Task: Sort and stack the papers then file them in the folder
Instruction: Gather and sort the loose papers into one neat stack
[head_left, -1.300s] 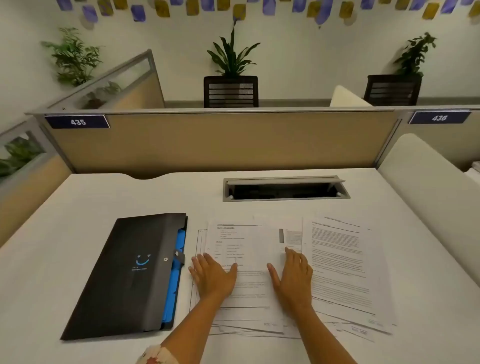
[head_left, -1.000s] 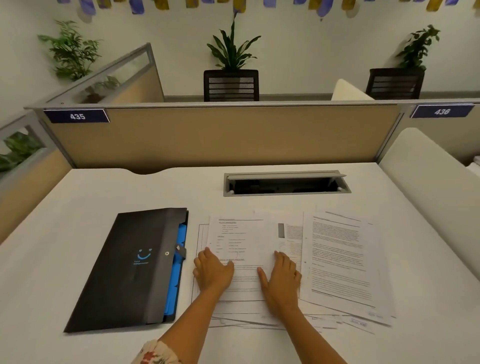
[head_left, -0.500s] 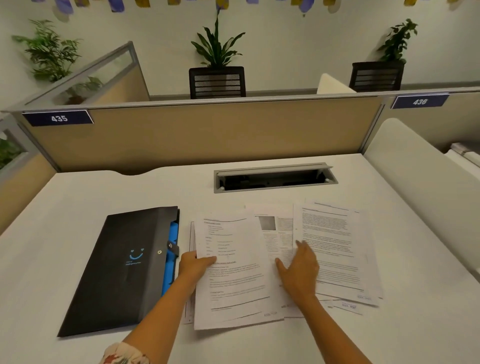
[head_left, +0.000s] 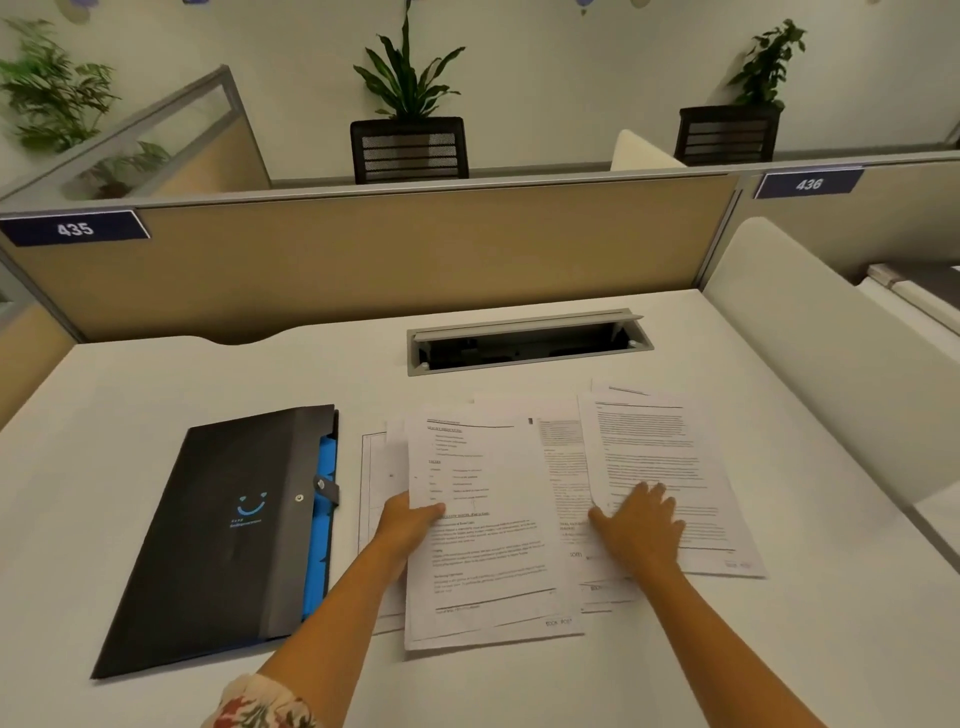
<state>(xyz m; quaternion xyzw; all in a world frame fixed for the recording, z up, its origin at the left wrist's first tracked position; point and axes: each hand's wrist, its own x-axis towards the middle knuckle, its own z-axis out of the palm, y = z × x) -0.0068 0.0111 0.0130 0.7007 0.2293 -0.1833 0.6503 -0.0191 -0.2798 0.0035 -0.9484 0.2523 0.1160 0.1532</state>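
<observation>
Below plates "435" (head_left: 75, 229) and "436" (head_left: 809, 184) — left hand (head_left: 410, 519) pinches a printed sheet (head_left: 483, 525), right hand (head_left: 641, 525) lies flat on papers (head_left: 654, 457).

Dim, warm, even light; soft faint shadows; slightly blurred (wide-angle bending at the edges)

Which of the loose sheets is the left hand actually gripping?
The nearest left sheet: the left hand pinches its edge. The right hand only rests flat on others.

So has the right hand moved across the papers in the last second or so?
Yes. The right hand has slid rightward, away from the black folder, off the middle sheets and onto the right-hand sheet, where it lies flat.
</observation>
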